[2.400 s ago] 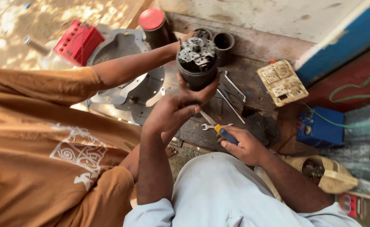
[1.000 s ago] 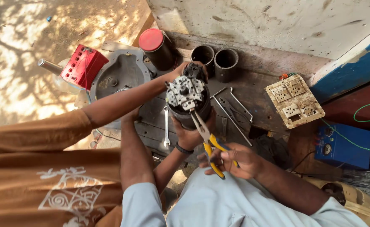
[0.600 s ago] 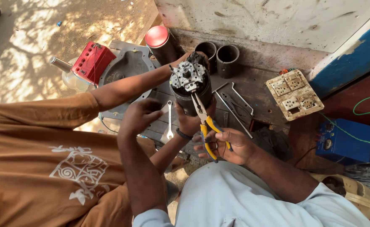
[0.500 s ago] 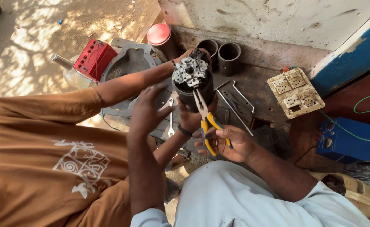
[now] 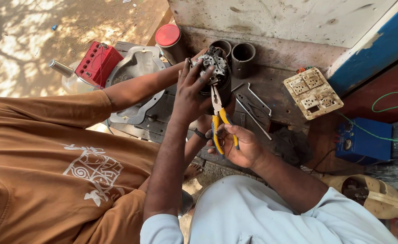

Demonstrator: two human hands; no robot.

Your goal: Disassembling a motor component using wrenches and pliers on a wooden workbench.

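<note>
A dark cylindrical motor housing (image 5: 221, 88) with a grey metal terminal assembly (image 5: 213, 61) on its top is seen held upright above the dark worktop (image 5: 271, 86), just in front of two short black pipe sections (image 5: 243, 56); the left hand (image 5: 190, 92) is laid over its near side, fingers (image 5: 199, 74) spread and curled onto the grey assembly, so that a loose grip on the housing is shown; the right hand (image 5: 239, 147) is closed around the yellow-and-blue handles of a pair of pliers (image 5: 218, 118), whose nose is pointed up into the lower edge of the assembly; whether the plier nose is clamped on anything cannot be told.

A second person in a brown shirt is seated at the left; one bare forearm (image 5: 140, 86) of that person is stretched across to the far side of the housing, its hand hidden behind the left hand; another wrist with a dark band (image 5: 200, 133) is seen below the housing, between the two hands.

On the worktop, bent metal rods (image 5: 257, 106) are laid to the right of the housing; a cream switch plate (image 5: 313, 92) is set further right, well apart; a grey cast cover (image 5: 138, 81), a red box (image 5: 98, 63) and a red-capped can (image 5: 171, 41) are placed to the left; a blue box (image 5: 364, 140) with a green wire is seen at the right edge.
</note>
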